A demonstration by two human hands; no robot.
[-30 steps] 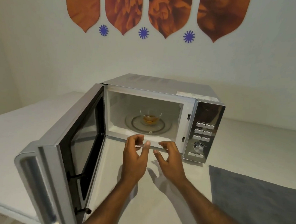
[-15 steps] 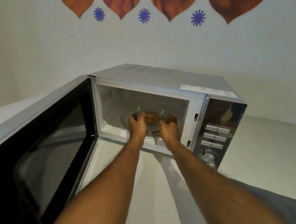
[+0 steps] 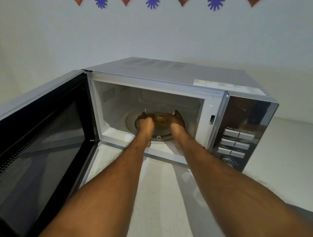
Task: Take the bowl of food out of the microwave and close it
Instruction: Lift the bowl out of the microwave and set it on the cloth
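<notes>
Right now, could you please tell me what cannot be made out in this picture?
- Head view: the bowl is mostly hidden by the left hand and right hand; grip contact unclear.
- Food: too small to identify.
- Button labels: blurred.
- Microwave door: cut off by the left edge.

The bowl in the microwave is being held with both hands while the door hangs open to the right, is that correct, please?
Not quite: the door hangs open to the left, not the right, as the head view shows. The rest stands: both hands, left and right, are on the bowl inside the microwave.
</notes>
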